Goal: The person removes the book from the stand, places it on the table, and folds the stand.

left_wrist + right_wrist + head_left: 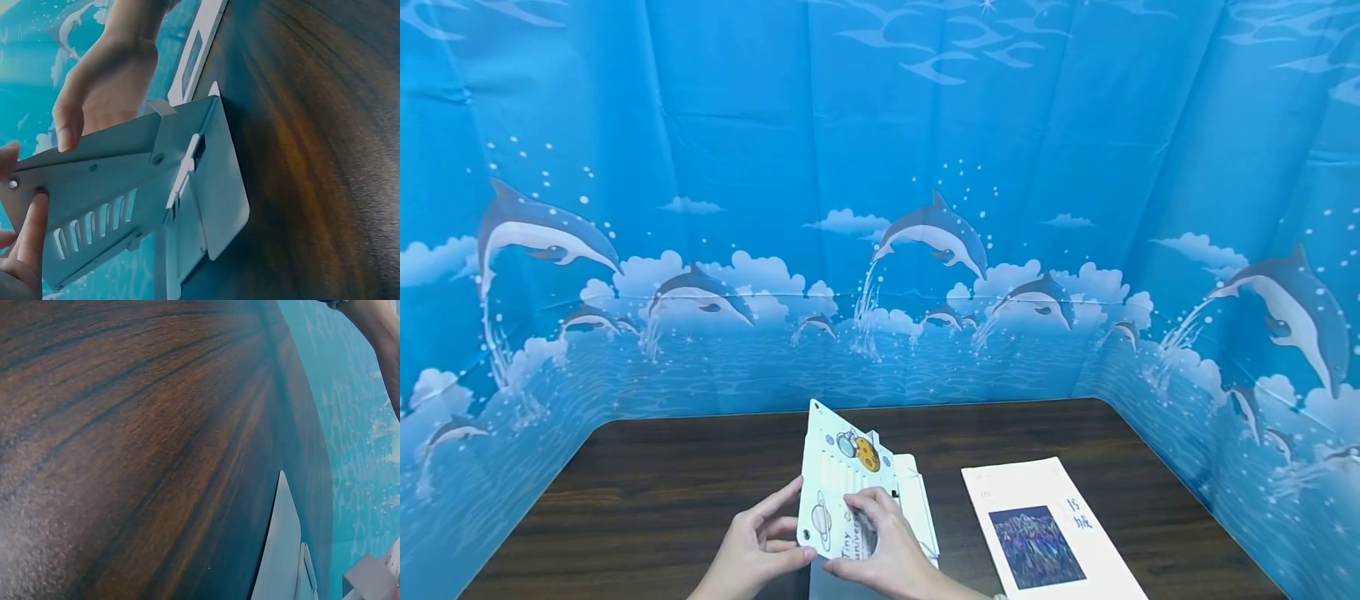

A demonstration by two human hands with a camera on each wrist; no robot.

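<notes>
A pale metal book stand (pixel 831 487) stands tilted on the table, its front printed with a planet, an astronaut and "Tiny universe". At its left edge my left hand (pixel 760 537) grips the panel, and in the left wrist view one finger (pixel 32 231) lies against the slotted back. My right hand (pixel 887 546) holds the panel's lower right part, fingers on the printed face and thumb at the bottom edge. Flat plates (pixel 222 187) hinge out from the stand's back. Only part of a plate (pixel 281 550) shows in the right wrist view, with the right hand out of sight there.
A white book (pixel 1022 492) with a dark picture on its cover lies to the right of the stand. The dark wooden table (pixel 662 483) ends at a blue dolphin-print curtain (pixel 775 208) on the back and sides.
</notes>
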